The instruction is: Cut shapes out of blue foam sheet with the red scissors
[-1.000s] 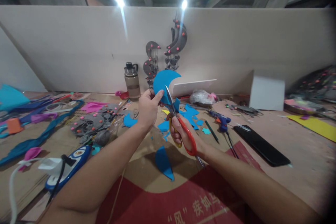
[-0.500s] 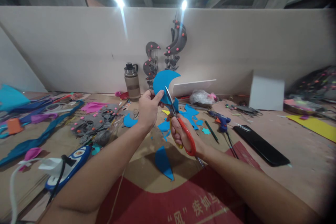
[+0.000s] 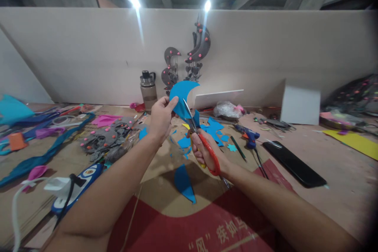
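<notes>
Both forearms reach forward over the table. The left hand (image 3: 159, 118) is raised, thumb and fingers pinched on a blue crescent-shaped foam sheet (image 3: 180, 95) held upright above the tabletop. The right hand (image 3: 206, 153) is curled through the orange loops of scissors (image 3: 197, 134), their metal blades slightly parted on the sheet's lower edge. The red cardboard (image 3: 206, 224) underneath bears white Chinese characters, partly hidden.

Left hand (image 3: 159, 120) and blue crescent (image 3: 180, 94) now slightly further left.
</notes>
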The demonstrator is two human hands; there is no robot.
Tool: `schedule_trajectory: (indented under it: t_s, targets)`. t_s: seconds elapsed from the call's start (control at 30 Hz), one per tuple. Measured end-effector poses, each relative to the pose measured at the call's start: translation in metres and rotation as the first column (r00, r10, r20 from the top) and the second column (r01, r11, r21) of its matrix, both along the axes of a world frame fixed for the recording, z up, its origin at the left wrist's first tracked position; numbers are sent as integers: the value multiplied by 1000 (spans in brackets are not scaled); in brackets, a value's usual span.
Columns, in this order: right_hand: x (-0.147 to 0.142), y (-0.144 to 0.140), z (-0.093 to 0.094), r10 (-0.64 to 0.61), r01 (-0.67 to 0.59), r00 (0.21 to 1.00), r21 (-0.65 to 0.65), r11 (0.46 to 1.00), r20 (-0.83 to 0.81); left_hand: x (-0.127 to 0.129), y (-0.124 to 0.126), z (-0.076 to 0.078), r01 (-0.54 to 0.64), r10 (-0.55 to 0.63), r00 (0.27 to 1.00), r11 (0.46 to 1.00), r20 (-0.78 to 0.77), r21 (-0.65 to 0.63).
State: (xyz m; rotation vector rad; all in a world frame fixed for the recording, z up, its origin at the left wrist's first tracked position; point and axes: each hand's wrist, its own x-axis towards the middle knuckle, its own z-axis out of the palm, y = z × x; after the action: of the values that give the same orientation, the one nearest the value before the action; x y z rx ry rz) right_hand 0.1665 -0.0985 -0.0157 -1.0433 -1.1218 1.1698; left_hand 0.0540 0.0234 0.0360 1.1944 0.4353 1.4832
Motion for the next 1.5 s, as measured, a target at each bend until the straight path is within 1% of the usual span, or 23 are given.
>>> schedule_trajectory:
  t_s: [0.1, 0.3, 0.53, 0.7, 0.87, 1.03, 1.17, 1.3, 1.5]
  targets:
    - [0, 0, 1, 6, -6, 1000, 10, 1000, -8, 1, 1, -2, -12, 12, 1000, 1000, -6, 1]
    - [1, 2, 1, 10, -10, 1000, 11, 1000, -2, 5, -2, -5, 6, -5, 999, 999, -35, 39]
    - [-1, 0, 5, -14, 14, 1000, -26, 1000, 6, 5, 0, -7, 1, 0, 999, 999, -39, 32]
    - [-4, -4, 10, -48, 49, 998, -48, 998, 27, 5, -1, -6, -11, 12, 999, 1000, -40, 23]
    - [-3, -4, 7, -42, 41, 999, -70, 997, -4, 5, -7, -2, -12, 11, 998, 1000, -55, -15]
    - [-2, -2, 6, -28, 28, 1000, -41, 999, -2, 4, -9, -1, 3, -4, 999, 1000, -40, -6]
    - [-2, -2, 8, -6, 6, 1000, -29, 1000, -7, 6, -9, -3, 14, -13, 998, 1000, -60, 2]
    - [-2, -1, 7, -26, 26, 999, -9, 1000, -33, 8, -11, -5, 25, -25, 997, 1000, -77, -4]
    - [-2, 0, 6, -34, 34, 999, -3, 999, -26, 9, -12, -5, 29, -30, 997, 1000, -74, -11]
